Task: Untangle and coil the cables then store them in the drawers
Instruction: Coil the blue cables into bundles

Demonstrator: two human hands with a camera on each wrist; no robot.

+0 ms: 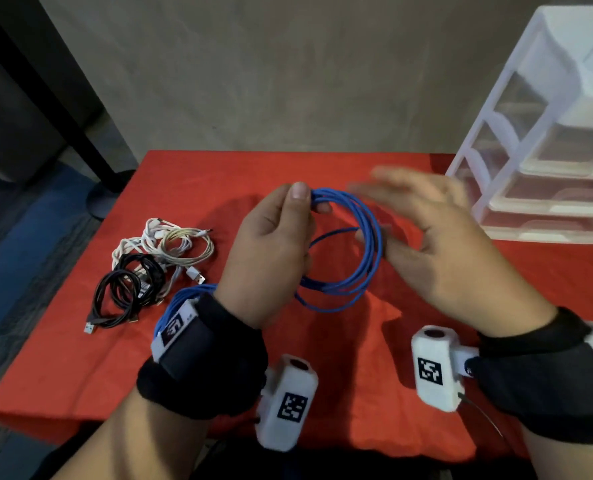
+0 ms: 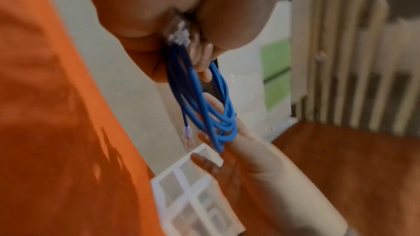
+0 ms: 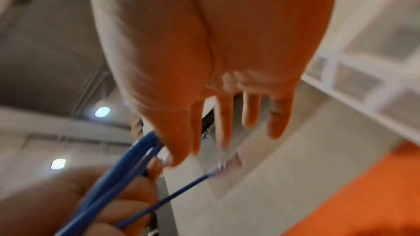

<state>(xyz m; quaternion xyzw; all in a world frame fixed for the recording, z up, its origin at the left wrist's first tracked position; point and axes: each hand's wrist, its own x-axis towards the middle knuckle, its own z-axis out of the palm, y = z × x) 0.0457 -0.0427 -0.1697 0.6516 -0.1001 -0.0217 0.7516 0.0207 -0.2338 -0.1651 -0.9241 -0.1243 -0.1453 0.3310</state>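
Blue ethernet cable [image 1: 364, 237] coiled above the red tabletop [image 1: 323, 341].
Left hand [image 1: 271, 244] pinches the loops; right hand [image 1: 426, 230], blurred, fingers spread beside them.

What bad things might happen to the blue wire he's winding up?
1. Only the left hand pinches the blue cable coil; the right hand is open, so the loops may spring apart.
2. A loose plug end dangles free and might snag or undo a loop.
3. The white and black cables still lie tangled nearby, and the hanging coil might catch on them.
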